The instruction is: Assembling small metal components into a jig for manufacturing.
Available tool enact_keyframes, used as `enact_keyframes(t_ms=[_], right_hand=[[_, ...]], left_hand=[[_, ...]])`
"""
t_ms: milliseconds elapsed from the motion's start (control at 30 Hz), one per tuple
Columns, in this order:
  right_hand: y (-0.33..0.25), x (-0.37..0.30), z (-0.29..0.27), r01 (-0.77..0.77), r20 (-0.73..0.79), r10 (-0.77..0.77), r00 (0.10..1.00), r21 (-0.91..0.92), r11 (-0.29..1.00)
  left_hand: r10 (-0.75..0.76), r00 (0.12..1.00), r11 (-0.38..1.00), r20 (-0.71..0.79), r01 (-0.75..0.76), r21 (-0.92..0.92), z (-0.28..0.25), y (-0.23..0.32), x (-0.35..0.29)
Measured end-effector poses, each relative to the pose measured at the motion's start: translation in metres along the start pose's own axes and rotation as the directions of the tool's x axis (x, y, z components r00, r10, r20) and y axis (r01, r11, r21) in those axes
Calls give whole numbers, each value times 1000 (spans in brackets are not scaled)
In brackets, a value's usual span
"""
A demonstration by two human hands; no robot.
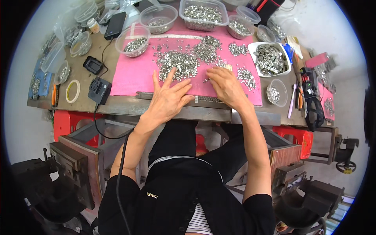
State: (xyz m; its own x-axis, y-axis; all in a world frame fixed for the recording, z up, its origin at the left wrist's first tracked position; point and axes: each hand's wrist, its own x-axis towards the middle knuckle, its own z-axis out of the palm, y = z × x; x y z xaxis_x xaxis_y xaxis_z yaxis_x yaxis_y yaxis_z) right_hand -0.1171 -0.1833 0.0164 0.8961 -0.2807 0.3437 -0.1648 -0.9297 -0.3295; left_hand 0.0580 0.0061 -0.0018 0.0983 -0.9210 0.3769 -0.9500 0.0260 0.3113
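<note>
A heap of small silvery metal pieces (178, 65) lies on a pink mat (129, 78). My left hand (168, 96) is open over the near edge of the heap, fingers spread and fingertips at the pieces. Its thumb points at a small shiny piece (196, 99) on a dark slotted metal strip (211, 99) along the table's front edge. To the right, my right hand (227, 86) has its fingers curled together just above the mat, beside a few loose pieces. What its fingertips hold, if anything, is hidden.
Clear bowls (133, 43) and a rectangular tub (203, 15) of metal pieces stand behind the heap. A white tray (270, 58) of stacked parts and a small cup (276, 93) are at right. Left are a tape roll (73, 91) and a black cabled device (99, 90).
</note>
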Motion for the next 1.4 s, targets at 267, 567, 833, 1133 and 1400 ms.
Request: enact_keyframes(t_ms=[267, 567, 833, 1133, 1400], right_hand=[[4, 20, 21, 37, -17, -38, 999, -47, 998], [3, -4, 3, -39, 91, 30, 995, 97, 995], [-13, -21, 6, -36, 34, 37, 999, -15, 999], [-17, -31, -24, -168, -42, 196, 980, 357, 919], [-18, -28, -8, -244, -141, 279, 950, 222, 944]], left_hand=[[-81, 996, 997, -20, 81, 2, 7, 0, 24], [12, 996, 1000, 89, -11, -18, 27, 9, 63], [17, 979, 999, 201, -9, -40, 9, 18, 44], [-94, 993, 957, -71, 70, -282, -1, -1, 26], [-106, 991, 978, -82, 89, -191, 11, 10, 41]])
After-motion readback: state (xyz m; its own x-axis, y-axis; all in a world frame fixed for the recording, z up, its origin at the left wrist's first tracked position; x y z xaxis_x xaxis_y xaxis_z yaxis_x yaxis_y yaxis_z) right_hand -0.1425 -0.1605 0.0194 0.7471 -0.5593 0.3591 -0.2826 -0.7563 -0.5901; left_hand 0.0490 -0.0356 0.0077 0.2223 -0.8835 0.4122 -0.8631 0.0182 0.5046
